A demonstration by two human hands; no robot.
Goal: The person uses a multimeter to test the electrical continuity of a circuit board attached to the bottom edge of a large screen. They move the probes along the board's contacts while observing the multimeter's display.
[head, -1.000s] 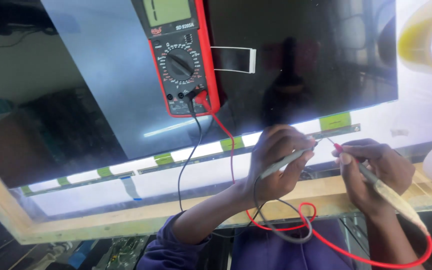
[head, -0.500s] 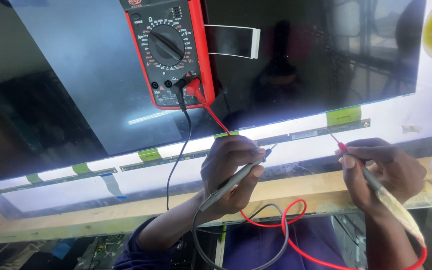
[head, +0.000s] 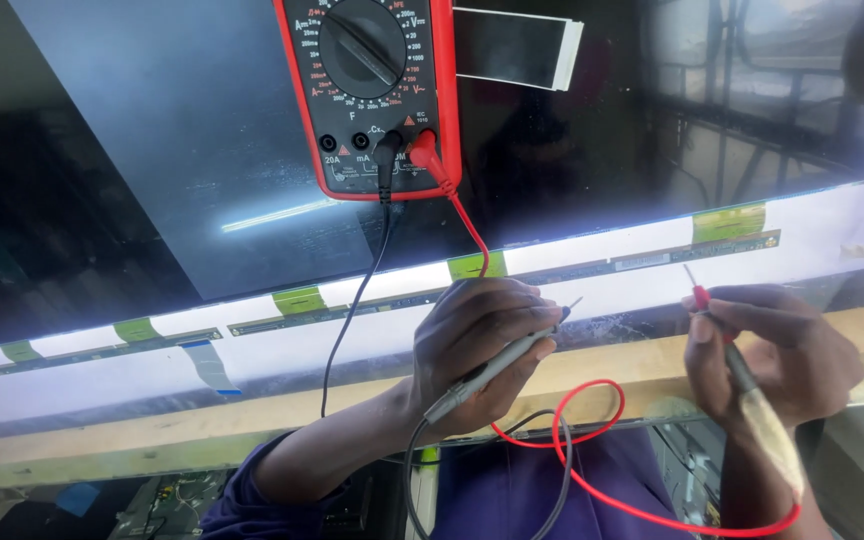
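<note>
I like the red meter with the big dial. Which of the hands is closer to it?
The left hand. It sits just below the red meter, slightly to its right, holding a grey probe. The right hand is much farther off to the right.

Wooden frame [head: 252, 420] carries dark display panel [head: 152, 150]; red multimeter [head: 372, 95] atop panel.

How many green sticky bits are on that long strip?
5 show: green tabs at far left, left, under the meter, by the left hand and at right. Others may lie out of view.
</note>
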